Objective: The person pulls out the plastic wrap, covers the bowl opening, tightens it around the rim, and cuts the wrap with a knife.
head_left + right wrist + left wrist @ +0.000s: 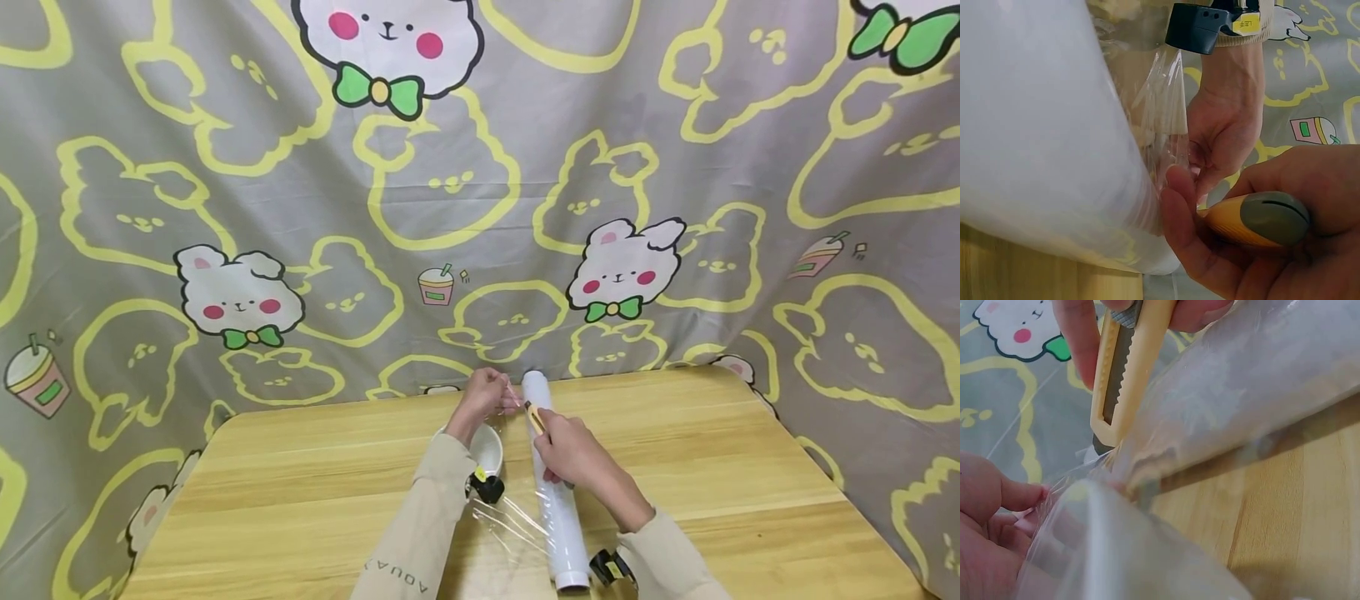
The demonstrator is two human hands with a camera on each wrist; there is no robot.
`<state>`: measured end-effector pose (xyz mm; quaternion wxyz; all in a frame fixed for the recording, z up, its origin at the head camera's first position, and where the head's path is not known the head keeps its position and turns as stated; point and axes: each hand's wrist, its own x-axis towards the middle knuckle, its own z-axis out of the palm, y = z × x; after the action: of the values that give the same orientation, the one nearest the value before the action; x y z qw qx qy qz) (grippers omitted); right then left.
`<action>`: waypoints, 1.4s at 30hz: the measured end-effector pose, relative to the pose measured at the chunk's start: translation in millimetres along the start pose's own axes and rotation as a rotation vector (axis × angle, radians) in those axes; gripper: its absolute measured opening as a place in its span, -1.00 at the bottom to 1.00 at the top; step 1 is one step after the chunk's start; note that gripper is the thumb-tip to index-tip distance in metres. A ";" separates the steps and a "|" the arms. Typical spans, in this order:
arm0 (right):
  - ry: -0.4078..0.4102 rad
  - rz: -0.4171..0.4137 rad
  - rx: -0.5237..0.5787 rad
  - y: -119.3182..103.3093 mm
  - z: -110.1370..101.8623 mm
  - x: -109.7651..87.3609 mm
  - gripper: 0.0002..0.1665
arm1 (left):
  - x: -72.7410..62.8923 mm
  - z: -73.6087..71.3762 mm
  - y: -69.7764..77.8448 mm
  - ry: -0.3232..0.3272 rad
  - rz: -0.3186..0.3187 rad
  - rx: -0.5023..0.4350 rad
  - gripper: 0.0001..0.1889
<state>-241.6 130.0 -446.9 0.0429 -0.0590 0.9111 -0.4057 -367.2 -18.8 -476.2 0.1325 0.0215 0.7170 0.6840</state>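
Note:
A roll of clear plastic wrap (564, 525) lies lengthwise on the table, with a sheet of film (504, 518) drawn off its left side. At the far end, my left hand (480, 398) pinches the film's edge between thumb and fingers. My right hand (577, 454) grips a yellow and grey utility knife (1138, 369) over the roll. The knife's tip is right at the bunched film beside the roll in the left wrist view. Under my left forearm stands a white bowl (491, 450), partly hidden by the sleeve, with film over it.
The wooden table (300, 483) ends at a grey patterned cloth (480, 208) hanging close behind its back edge and along both sides. Black wrist cameras sit on both wrists, the left one (487, 487) close beside the bowl.

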 end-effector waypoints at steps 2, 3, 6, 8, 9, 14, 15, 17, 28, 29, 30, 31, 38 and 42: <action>-0.001 -0.004 -0.002 -0.7 -0.3 -0.7 -0.35 | -0.5 -0.3 0.3 0.004 0.001 -0.006 -0.81; -0.002 -0.007 -0.004 -1.2 -0.5 -1.2 -0.35 | -0.7 -0.6 0.4 0.005 0.001 -0.010 -0.82; -0.002 -0.009 -0.004 -2.9 -0.3 -3.5 -0.35 | -1.1 -1.0 0.4 0.005 0.003 -0.016 -0.83; -0.002 -0.010 -0.002 -4.4 -0.5 -5.7 -0.35 | -1.4 -1.3 0.6 0.006 0.002 -0.012 -0.82; -0.001 -0.009 -0.003 -4.9 -0.3 -6.7 -0.35 | -1.7 -1.3 1.0 0.007 0.002 -0.007 -0.82; 0.000 -0.011 -0.010 -6.0 0.0 -10.9 -0.35 | -2.2 -1.8 1.8 0.009 0.000 -0.004 -0.85; 0.001 -0.013 -0.014 -6.1 0.1 -11.8 -0.35 | -2.0 -1.9 1.6 0.006 -0.002 -0.009 -0.85; -0.001 -0.018 -0.019 -6.3 -0.3 -13.8 -0.36 | -1.3 -2.0 0.7 0.001 -0.006 -0.018 -0.85; -0.030 -0.019 -0.020 -9.0 -5.4 -24.2 -0.38 | -1.6 -2.1 2.2 0.011 -0.008 0.003 -0.83; -0.030 -0.019 -0.021 -8.8 -5.7 -24.9 -0.38 | -1.7 -1.9 2.4 0.010 -0.010 0.003 -0.82; -0.030 -0.019 -0.019 -8.6 -6.0 -25.6 -0.38 | -1.7 -1.8 2.4 0.007 -0.014 -0.001 -0.82; -0.032 -0.021 -0.019 -8.4 -6.3 -26.3 -0.39 | -1.5 -1.6 2.4 0.005 -0.017 -0.007 -0.81; -0.041 -0.037 -0.006 -8.2 -7.3 -33.1 -0.39 | -0.4 0.2 2.2 0.013 -0.028 -0.007 -0.78; -0.049 -0.037 0.004 -7.3 -7.1 -38.2 -0.38 | -0.9 0.8 1.7 0.013 -0.036 -0.003 -0.82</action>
<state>-204.1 135.8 -435.5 0.0579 -0.0858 0.9077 -0.4067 -366.4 -18.1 -474.5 0.1403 0.0038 0.7171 0.6826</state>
